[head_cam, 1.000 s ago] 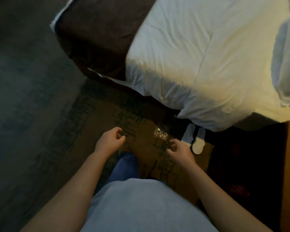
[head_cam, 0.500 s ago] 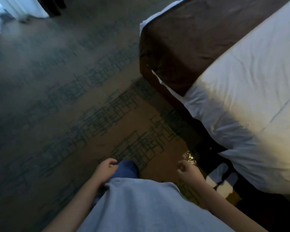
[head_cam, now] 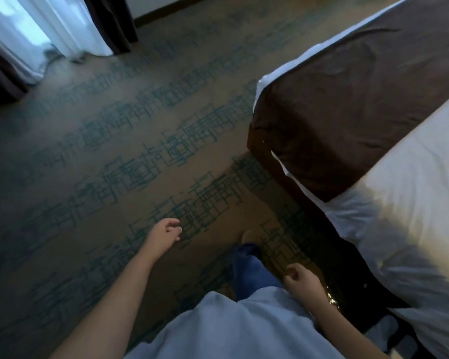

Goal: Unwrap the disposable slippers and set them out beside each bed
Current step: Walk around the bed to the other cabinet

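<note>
Patterned carpet (head_cam: 119, 156) stretches from the curtains (head_cam: 62, 29) to the bed (head_cam: 373, 120) at right. Left hand (head_cam: 163, 233) hangs loosely curled and empty. Right hand (head_cam: 303, 282) is closed around a crinkly, glinting wrapper (head_cam: 332, 301). Pale slippers (head_cam: 384, 326) lie on the floor beside the bed, mostly hidden.

Carpet (head_cam: 114, 156): tan-grey ground, teal grid-line motifs in diagonal bands; covers whole floor. Bed (head_cam: 412, 203): right side, white duvet, dark brown runner (head_cam: 347, 104) across foot end, white sheet edge showing at corner. Warm light patch on duvet near right edge; shadow under bed side. Sheer white curtain (head_cam: 44, 29): top left, daylight behind, hem reaching carpet. Dark drape (head_cam: 112, 22) just beside sheer. Dark baseboard (head_cam: 171, 9) along far wall, top centre.
</note>
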### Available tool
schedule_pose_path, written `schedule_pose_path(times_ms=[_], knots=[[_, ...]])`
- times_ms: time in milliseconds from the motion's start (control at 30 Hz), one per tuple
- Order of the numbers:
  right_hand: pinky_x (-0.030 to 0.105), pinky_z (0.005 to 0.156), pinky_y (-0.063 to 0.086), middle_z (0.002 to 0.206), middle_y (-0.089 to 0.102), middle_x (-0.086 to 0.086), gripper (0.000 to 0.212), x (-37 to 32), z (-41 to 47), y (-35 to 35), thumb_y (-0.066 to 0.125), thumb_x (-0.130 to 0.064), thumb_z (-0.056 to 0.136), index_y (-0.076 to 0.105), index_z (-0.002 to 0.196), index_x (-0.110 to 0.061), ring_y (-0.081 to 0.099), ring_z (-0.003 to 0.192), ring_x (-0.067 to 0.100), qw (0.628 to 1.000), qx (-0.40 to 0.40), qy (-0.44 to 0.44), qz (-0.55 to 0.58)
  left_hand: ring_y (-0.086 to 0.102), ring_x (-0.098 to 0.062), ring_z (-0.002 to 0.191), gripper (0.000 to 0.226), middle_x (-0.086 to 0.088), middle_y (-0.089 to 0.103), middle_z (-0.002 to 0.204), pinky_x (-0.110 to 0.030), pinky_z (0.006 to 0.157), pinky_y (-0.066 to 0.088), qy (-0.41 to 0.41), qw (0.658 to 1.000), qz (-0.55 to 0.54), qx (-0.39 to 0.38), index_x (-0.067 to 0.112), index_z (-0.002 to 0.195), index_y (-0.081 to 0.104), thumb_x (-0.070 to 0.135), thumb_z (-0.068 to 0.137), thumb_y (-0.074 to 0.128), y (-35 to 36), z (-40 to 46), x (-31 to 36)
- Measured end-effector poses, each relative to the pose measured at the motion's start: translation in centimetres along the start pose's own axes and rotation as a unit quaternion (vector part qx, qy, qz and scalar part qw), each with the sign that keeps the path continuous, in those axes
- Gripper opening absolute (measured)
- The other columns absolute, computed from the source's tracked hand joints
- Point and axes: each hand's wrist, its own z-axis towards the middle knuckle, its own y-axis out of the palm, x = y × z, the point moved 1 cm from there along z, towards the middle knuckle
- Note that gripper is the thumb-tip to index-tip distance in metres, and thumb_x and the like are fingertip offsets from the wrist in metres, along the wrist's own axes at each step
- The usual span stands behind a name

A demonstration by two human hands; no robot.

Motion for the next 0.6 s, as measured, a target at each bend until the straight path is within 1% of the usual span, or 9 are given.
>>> schedule_pose_path(times_ms=[67,133,233,300,333,400,467,533,600], knots=[[0.023,0.067,0.045,0.09,0.059,-0.002,0.038,-2.2,3.2,-0.8,0.056,-0.017,0.088,0.052,0.125,-0.011,0.056,0.075,0.008,1.0,-0.012,-0.002,-0.011,0.058,-0.023,0.08,0.029,-0.014,0.059,0.092,-0.05,0.092,0.05,-0.01,1.0,-0.012,0.013,-0.002,0.116,0.054,0.005,0.088,0.051,-0.6,2.6,1.5],[0.027,0.073,0.046,0.1,0.063,0.004,0.041,-5.2,7.0,-2.1,0.055,-0.018,0.088,0.05,0.128,-0.012,0.057,0.081,0.014,0.999,-0.026,-0.013,-0.028,0.059,-0.024,0.083,0.027,-0.016,0.059,0.096,-0.048,0.092,0.05,-0.021,1.0,-0.016,0.016,0.0,0.114,0.054,0.006,0.088,0.052,-1.0,5.0,2.9],[0.024,0.067,0.044,0.104,0.063,0.005,0.045,-11.1,13.0,-5.4,0.054,-0.019,0.089,0.044,0.133,-0.014,0.057,0.076,0.013,0.998,-0.034,-0.035,-0.046,0.059,-0.022,0.077,0.025,-0.016,0.058,0.096,-0.044,0.087,0.05,-0.038,0.999,-0.022,0.01,0.001,0.112,0.055,0.006,0.088,0.052,-1.7,8.3,4.8],[0.021,0.061,0.044,0.095,0.061,-0.001,0.045,-15.6,16.4,-7.7,0.054,-0.02,0.09,0.042,0.134,-0.016,0.057,0.071,0.009,0.996,-0.041,-0.057,-0.06,0.056,-0.018,0.07,0.024,-0.016,0.057,0.09,-0.038,0.078,0.051,-0.049,0.998,-0.029,0.009,-0.003,0.112,0.054,0.003,0.088,0.052,-2.5,10.3,6.3],[0.021,0.062,0.044,0.094,0.06,-0.003,0.046,-17.9,17.9,-8.8,0.054,-0.02,0.09,0.042,0.134,-0.017,0.057,0.073,0.008,0.994,-0.043,-0.069,-0.067,0.055,-0.018,0.069,0.025,-0.015,0.056,0.084,-0.036,0.075,0.05,-0.051,0.998,-0.038,0.021,-0.006,0.112,0.054,0.001,0.087,0.052,-2.9,11.5,6.9],[0.025,0.069,0.047,0.107,0.062,0.002,0.047,-22.4,21.0,-10.7,0.054,-0.021,0.09,0.041,0.135,-0.018,0.058,0.082,0.011,0.99,-0.046,-0.099,-0.086,0.054,-0.018,0.066,0.026,-0.011,0.053,0.073,-0.037,0.074,0.048,-0.062,0.994,-0.069,0.056,-0.011,0.111,0.053,-0.004,0.086,0.051,-3.5,14.2,8.2],[0.031,0.078,0.052,0.116,0.062,0.006,0.047,-26.7,23.8,-12.3,0.054,-0.021,0.09,0.041,0.136,-0.018,0.06,0.092,0.016,0.987,-0.048,-0.119,-0.098,0.053,-0.017,0.066,0.024,-0.007,0.053,0.071,-0.039,0.077,0.046,-0.074,0.991,-0.087,0.072,-0.013,0.109,0.053,-0.006,0.086,0.05,-3.9,16.6,9.6],[0.037,0.083,0.055,0.112,0.062,0.006,0.047,-30.4,26.3,-13.5,0.054,-0.022,0.091,0.041,0.136,-0.018,0.062,0.093,0.02,0.984,-0.055,-0.131,-0.107,0.053,-0.018,0.065,0.023,-0.007,0.054,0.07,-0.038,0.076,0.047,-0.082,0.99,-0.088,0.071,-0.012,0.108,0.054,-0.007,0.086,0.05,-4.0,18.7,10.5],[0.041,0.082,0.056,0.104,0.063,0.003,0.048,-33.6,28.8,-14.3,0.054,-0.023,0.09,0.04,0.136,-0.021,0.063,0.088,0.019,0.984,-0.056,-0.133,-0.108,0.055,-0.02,0.068,0.02,-0.006,0.055,0.07,-0.041,0.08,0.048,-0.091,0.99,-0.092,0.062,-0.007,0.105,0.056,-0.005,0.085,0.052,-4.4,20.9,11.4]])
